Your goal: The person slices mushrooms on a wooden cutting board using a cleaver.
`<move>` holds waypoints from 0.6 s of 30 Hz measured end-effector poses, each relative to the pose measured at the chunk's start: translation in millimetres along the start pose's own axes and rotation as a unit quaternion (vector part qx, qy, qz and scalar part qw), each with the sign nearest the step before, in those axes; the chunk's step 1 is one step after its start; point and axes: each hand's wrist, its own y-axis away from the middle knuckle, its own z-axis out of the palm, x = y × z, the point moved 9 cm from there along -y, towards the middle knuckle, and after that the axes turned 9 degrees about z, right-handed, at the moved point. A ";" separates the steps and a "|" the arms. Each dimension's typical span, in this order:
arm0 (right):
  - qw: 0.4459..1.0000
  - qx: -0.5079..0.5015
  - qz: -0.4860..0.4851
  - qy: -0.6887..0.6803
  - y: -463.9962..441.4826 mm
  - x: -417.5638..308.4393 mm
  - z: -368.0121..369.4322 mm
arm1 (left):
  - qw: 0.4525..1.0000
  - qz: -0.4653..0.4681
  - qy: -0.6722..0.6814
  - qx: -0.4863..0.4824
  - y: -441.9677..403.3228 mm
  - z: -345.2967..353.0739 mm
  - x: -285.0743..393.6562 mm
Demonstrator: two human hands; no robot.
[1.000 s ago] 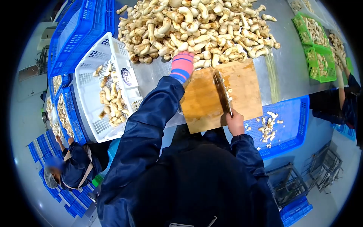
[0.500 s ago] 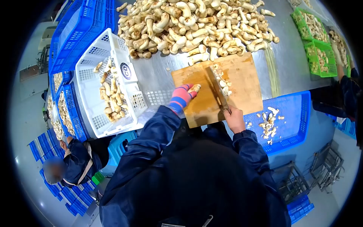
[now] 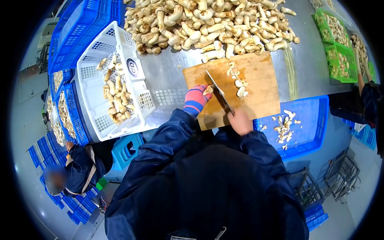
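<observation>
On the wooden cutting board (image 3: 260, 76), my left hand (image 3: 196, 97), in a pink and blue striped glove, is closed on a mushroom (image 3: 208, 90). My bare right hand (image 3: 240, 121) grips the handle of a knife (image 3: 219, 90). Its blade slants up and left, close beside the held mushroom; whether it touches cannot be made out. Right of the blade lie several cut mushroom pieces (image 3: 241, 88) and small scraps. A large heap of whole mushrooms (image 3: 208, 26) covers the metal table beyond the board.
Left of the board stands a white crate (image 3: 94, 86) with mushrooms inside. A blue crate (image 3: 312, 138) with pieces sits at the lower right. Green baskets (image 3: 340, 74) hold mushrooms at the far right. Other people work at the left and right edges.
My right hand has brought the knife leftward from the cut pieces to beside the mushroom in my left hand, and the blade now tilts more to the left. My left hand keeps its hold.
</observation>
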 end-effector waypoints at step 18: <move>0.996 -0.031 -0.037 -0.071 11.3 -17.4 12.8 | 0.807 -0.212 0.532 0.144 47.1 60.7 -64.6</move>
